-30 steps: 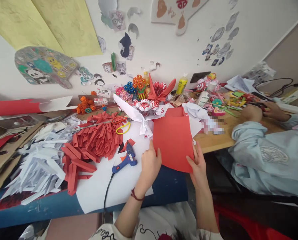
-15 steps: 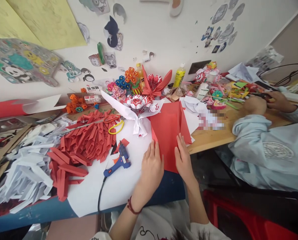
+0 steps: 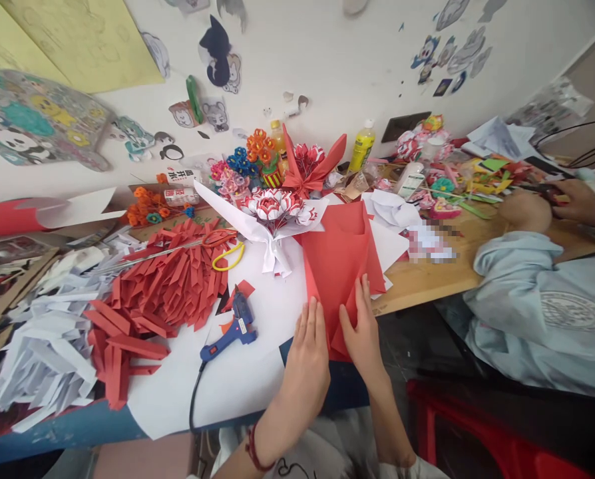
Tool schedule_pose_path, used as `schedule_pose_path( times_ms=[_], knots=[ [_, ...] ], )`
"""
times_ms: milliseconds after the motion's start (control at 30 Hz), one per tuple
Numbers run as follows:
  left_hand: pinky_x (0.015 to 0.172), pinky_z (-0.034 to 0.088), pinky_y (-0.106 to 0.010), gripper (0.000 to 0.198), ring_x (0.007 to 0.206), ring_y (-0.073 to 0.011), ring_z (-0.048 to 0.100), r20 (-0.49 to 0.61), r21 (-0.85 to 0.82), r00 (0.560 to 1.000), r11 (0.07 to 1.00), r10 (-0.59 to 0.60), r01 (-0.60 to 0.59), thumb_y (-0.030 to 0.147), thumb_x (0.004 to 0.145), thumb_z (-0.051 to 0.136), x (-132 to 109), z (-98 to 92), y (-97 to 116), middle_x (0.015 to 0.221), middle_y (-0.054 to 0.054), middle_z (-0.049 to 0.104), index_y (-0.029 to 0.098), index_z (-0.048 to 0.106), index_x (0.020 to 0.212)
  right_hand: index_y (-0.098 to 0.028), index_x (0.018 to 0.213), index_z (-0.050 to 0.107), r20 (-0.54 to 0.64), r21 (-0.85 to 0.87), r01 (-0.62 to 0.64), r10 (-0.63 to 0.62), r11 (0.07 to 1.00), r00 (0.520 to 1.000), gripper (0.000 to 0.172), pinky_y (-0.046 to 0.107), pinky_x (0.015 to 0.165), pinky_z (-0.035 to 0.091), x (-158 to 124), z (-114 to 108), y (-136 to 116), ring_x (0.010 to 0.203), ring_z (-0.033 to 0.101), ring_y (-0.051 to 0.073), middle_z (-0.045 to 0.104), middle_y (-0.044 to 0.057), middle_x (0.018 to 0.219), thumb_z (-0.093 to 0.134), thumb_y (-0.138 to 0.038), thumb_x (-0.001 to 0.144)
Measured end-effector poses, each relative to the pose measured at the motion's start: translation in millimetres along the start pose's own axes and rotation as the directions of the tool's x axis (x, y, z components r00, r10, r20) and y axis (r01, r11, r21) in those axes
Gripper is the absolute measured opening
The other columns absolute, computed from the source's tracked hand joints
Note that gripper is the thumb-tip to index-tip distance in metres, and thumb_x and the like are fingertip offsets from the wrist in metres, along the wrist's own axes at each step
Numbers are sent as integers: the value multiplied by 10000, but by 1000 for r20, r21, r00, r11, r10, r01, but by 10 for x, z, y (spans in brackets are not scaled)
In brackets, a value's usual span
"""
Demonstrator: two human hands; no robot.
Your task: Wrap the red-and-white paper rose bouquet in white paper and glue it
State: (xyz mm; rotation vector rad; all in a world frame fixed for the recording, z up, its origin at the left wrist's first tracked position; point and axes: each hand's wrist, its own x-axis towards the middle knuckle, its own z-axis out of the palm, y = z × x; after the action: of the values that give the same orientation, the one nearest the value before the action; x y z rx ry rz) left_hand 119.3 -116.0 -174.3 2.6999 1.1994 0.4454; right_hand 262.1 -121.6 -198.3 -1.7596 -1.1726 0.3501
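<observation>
My left hand and my right hand press flat on the near end of a red paper sheet, which is folded inward into a cone-like shape that widens toward the wall. Both hands have their fingers stretched out on the paper. The sheet lies on a white paper at the table's front edge. A blue glue gun lies just left of my left hand, its black cord running off the edge. A white-wrapped paper flower bouquet lies beyond the red sheet.
Piles of folded red strips and white strips fill the left. Scissors and a yellow loop lie behind them. Paper flowers and bottles line the wall. Another person in a pale blue sleeve works at right.
The red sheet went from flat and held by its edges to folded inward. My hands moved closer together and now press on its near end.
</observation>
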Motion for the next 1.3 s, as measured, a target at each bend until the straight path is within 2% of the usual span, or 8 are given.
schedule_pose_path(
  times_ms=[133,233,367,500,633,867,1133,1300],
  knots=[
    [1154,421,-456,741,1491,-345,256,121,61,985,990,120,-128,-11,836,397,-152,-158,117,1620,-177,259,49,223,1554,-263,1586,193,-3,-42,3,-4,999,1000,620,512,1231,252,-43,-48,15,1535,175,239,186,45,1662,397,-263,1000],
    [1100,475,-469,592,1461,-361,340,151,44,979,988,140,-148,233,959,487,-111,-234,104,1598,-181,315,51,344,1505,-257,1579,228,2,-55,37,-37,998,999,597,507,1230,258,-28,-43,63,1533,185,238,209,49,1656,387,-263,1003],
    [1058,505,-451,504,1353,-294,506,73,-20,996,998,58,-57,309,1016,418,148,-317,-48,1551,-173,417,92,414,1471,-245,1572,251,32,-48,64,-62,997,998,572,513,1228,259,-7,-33,115,1530,197,239,221,64,1652,381,-285,1016],
    [1073,486,-423,418,1320,-236,522,36,-143,994,985,105,-99,258,1041,330,464,-341,-242,1498,-97,513,170,512,1406,-222,1568,265,75,-13,72,-71,997,995,564,498,1232,254,11,-43,135,1533,186,231,220,73,1651,388,-308,1024],
    [1134,425,-465,438,1432,-260,404,-1,-167,998,984,66,-65,300,1044,327,659,-217,-322,1531,-93,472,161,491,1425,-235,1544,336,76,-5,106,-105,994,992,526,484,1226,275,65,-52,189,1523,223,225,298,67,1625,386,-303,1025],
    [1155,394,-485,503,1512,-306,248,-18,-174,999,984,41,-44,369,1014,416,783,11,-253,1619,-127,310,121,432,1452,-262,1529,372,133,15,176,-177,984,975,511,464,1216,314,154,-81,251,1503,283,219,354,56,1601,393,-257,1018],
    [1157,386,-459,466,1500,-259,292,-11,-59,997,995,79,-80,278,990,443,779,71,-258,1601,-155,337,107,450,1424,-242,1482,458,93,-32,223,-219,974,971,481,498,1217,314,190,-102,274,1489,320,221,439,71,1551,378,-194,1010],
    [1169,372,-456,521,1506,-255,277,5,-20,998,998,60,-60,294,997,424,809,113,-253,1605,-154,327,99,391,1479,-233,1518,393,120,-86,268,-257,959,959,515,501,1226,300,245,-49,324,1505,281,213,392,68,1580,356,-172,1008]
  ],
)
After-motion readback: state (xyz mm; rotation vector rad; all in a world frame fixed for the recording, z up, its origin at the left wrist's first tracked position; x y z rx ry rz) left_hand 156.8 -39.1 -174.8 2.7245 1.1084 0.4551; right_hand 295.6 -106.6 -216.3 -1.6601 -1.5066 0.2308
